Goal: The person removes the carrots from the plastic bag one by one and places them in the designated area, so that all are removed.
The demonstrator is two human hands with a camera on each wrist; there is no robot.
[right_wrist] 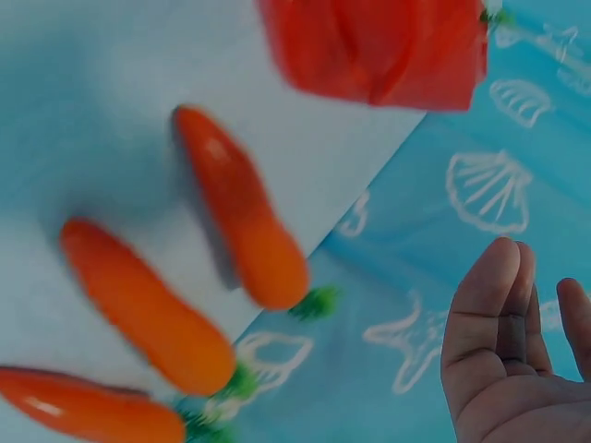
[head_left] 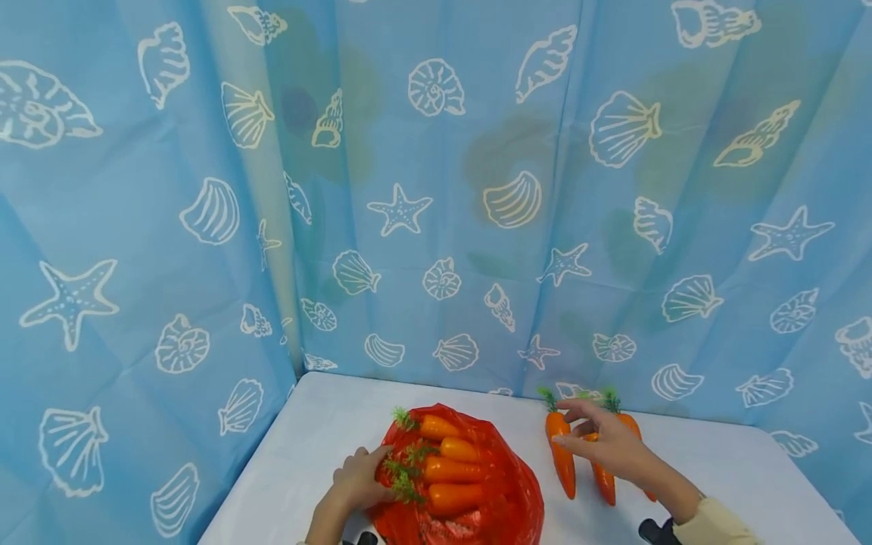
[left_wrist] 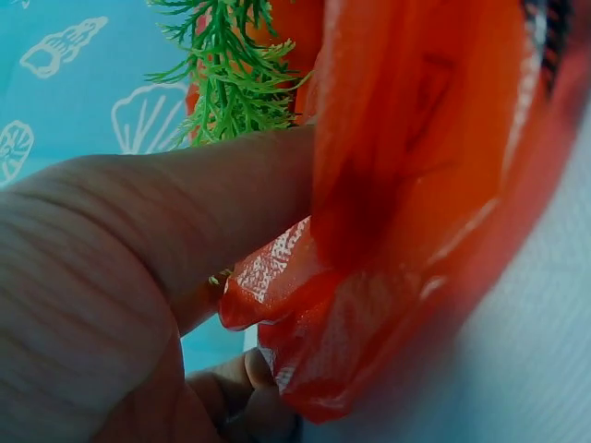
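Observation:
A red plastic bag [head_left: 521, 484] lies on the table with several orange toy carrots [head_left: 453, 471] in its mouth, their green tops toward the left. My left hand [head_left: 357, 481] grips the bag's left edge; in the left wrist view the thumb [left_wrist: 231, 189] overlaps the red film and other fingers show below it. Three loose carrots lie on the right: one on the left [head_left: 562, 458], one in the middle [right_wrist: 148, 309], one on the right [right_wrist: 92, 411]. Over them hovers my right hand [head_left: 608, 443], fingers loosely bent, apart from the carrots and holding nothing.
The white table [head_left: 320, 431] backs onto a blue curtain [head_left: 422, 227] printed with white shells and starfish. Another stretch of curtain stands along the table's left side. Dark wrist-camera parts [head_left: 657, 530] sit by the right wrist.

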